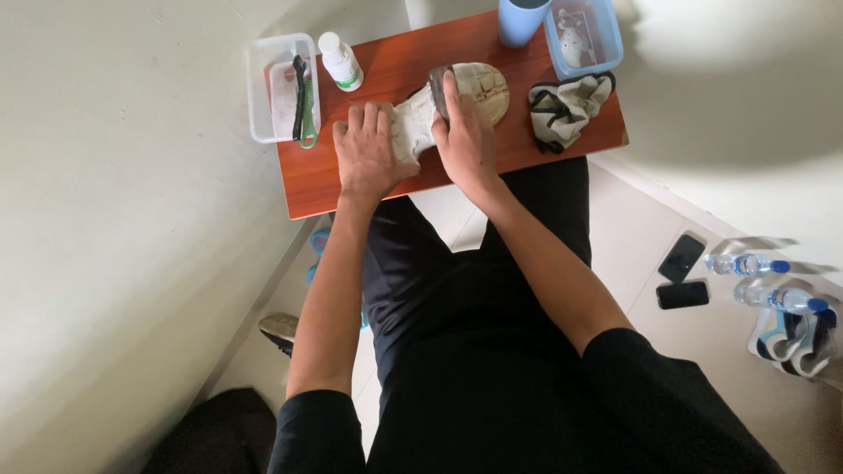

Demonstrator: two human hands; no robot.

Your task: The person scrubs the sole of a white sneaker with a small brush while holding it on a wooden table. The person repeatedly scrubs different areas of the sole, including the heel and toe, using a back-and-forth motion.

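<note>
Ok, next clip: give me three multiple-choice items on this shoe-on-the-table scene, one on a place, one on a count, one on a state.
1. Where does the white bottle stand?
A. on the table beside the clear tray
B. on the floor
C. inside the blue tub

2. How many phones lie on the floor?
A. none
B. two
C. four

3. How does the left hand meet the shoe?
A. hovers clear of it
B. presses down on its heel end
C. lifts it off the table

Answers:
1 A, it stands on the table next to the clear tray.
2 B, two dark phones lie side by side.
3 B, the palm lies flat on the shoe while the right hand holds a brush to the sole.
</note>
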